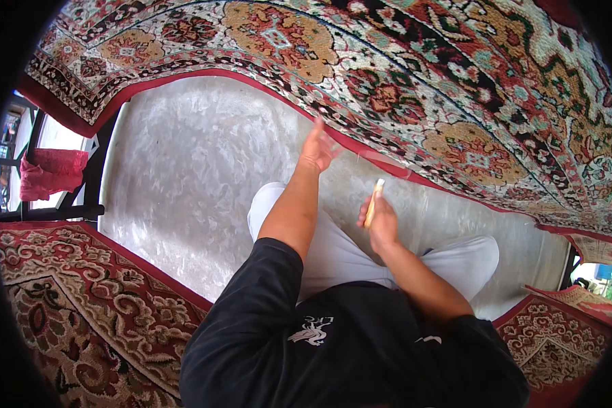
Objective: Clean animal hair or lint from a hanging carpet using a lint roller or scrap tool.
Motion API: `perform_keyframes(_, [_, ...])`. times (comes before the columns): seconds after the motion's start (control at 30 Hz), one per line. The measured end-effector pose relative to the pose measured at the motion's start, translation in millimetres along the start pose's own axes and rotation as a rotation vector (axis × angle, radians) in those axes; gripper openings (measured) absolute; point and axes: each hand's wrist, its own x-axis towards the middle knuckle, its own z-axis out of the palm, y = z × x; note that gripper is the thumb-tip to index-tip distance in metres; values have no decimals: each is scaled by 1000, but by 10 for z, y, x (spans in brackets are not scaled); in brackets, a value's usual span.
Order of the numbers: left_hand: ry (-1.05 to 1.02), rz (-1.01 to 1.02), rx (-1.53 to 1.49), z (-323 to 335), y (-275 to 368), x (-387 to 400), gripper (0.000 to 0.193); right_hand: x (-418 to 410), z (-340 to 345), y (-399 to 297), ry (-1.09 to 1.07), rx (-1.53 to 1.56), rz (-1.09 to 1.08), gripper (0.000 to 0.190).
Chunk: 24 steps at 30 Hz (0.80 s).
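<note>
My left hand (319,150) is raised beside the red-bound edge of a patterned carpet (280,41), its fingers apart and blurred; I make out nothing in it. To its right and nearer my body, my right hand (380,217) is closed around a slim yellow tool (372,209) with a white end pointing up and away from me. What kind of tool it is, I cannot tell. A faint, pale blurred streak lies between that white end and the carpet edge. The carpet spans the upper part of the view, its red binding curving across the grey floor.
Smooth grey concrete floor (183,153) shows around my bent legs in light trousers. Another red and beige carpet (97,316) lies at lower left, and a similar one (551,336) at lower right. A pink cloth (51,173) hangs over a dark frame at far left.
</note>
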Motion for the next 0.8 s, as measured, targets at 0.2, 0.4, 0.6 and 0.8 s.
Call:
perform_keyframes(0.2, [151,106,-15,-202,266,-96,55,106,816,-1102,-238,-36,-984,32])
perform_keyframes(0.4, [161,106,101,89,252,-15,41,885,476,470,58,-123,47,46])
perform_keyframes(0.6, [232,106,73,-318,404,-209,34,243,882,-83,-113,24,-437,44])
perform_keyframes(0.8, [163,26,78,-267,307,-65,33,616,606,556,-2,-25,54,42])
